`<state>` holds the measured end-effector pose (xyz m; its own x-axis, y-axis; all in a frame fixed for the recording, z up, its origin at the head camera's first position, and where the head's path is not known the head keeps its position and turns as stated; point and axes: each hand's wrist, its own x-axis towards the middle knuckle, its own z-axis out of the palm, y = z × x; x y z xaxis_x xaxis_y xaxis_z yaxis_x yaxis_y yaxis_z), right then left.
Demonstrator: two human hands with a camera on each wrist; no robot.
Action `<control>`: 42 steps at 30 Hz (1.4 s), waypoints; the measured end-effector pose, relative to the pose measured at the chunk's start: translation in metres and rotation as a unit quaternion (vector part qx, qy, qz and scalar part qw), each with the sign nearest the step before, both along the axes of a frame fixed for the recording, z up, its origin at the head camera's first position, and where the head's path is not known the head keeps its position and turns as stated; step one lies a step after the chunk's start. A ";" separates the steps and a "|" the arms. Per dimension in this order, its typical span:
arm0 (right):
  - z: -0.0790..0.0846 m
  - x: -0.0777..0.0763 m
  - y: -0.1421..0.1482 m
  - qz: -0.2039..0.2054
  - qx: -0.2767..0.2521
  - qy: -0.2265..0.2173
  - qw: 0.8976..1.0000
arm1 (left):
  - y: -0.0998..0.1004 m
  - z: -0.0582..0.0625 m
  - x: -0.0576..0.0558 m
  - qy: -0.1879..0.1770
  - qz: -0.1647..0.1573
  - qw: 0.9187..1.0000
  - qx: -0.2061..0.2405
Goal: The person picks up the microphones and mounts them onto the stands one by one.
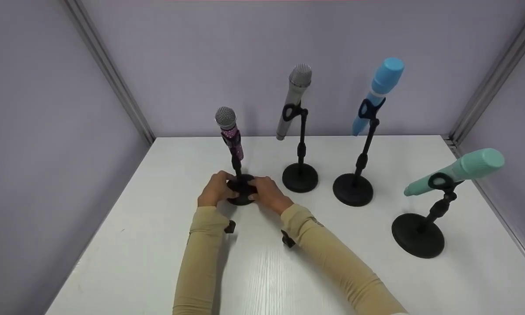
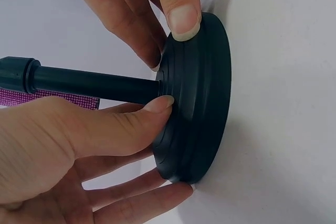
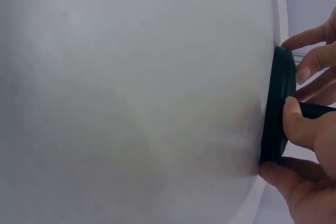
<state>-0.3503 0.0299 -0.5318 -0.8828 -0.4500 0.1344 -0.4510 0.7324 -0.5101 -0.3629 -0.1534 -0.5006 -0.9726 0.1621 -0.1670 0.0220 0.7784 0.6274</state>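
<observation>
A black microphone stand (image 1: pixel 241 192) stands on the white table, carrying a microphone with a silver mesh head and a sparkly pink-purple handle (image 1: pixel 232 131). My left hand (image 1: pixel 216 189) grips the left side of its round base (image 2: pixel 202 103), thumb on top and fingers at the rim. From the other side, my right hand (image 1: pixel 269 193) holds the same base, its thumb also on the upper face. In the left wrist view the pole (image 2: pixel 94 83) rises between both hands. The right wrist view shows the base edge (image 3: pixel 277 103) close against the tabletop.
To the right, a silver microphone (image 1: pixel 296 89), a blue one (image 1: pixel 382 81) and a mint-green one (image 1: pixel 463 168) sit on similar black stands. Grey-lilac panels (image 1: pixel 192 52) enclose the white table (image 1: pixel 148 245) at the back and sides.
</observation>
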 end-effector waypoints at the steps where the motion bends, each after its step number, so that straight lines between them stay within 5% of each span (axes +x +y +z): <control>1: 0.000 0.000 0.000 0.001 0.002 0.002 1.000 | 0.000 0.000 0.001 -0.002 0.003 1.000 -0.001; 42: -0.001 0.012 -0.033 0.024 0.025 0.000 0.999 | -0.033 0.007 0.022 -0.038 0.055 0.998 0.000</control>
<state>-0.3381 -0.0027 -0.5326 -0.8606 -0.4972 0.1104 -0.4852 0.7347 -0.4741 -0.3412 -0.1862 -0.4937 -0.9691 0.0545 -0.2407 -0.1116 0.7731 0.6244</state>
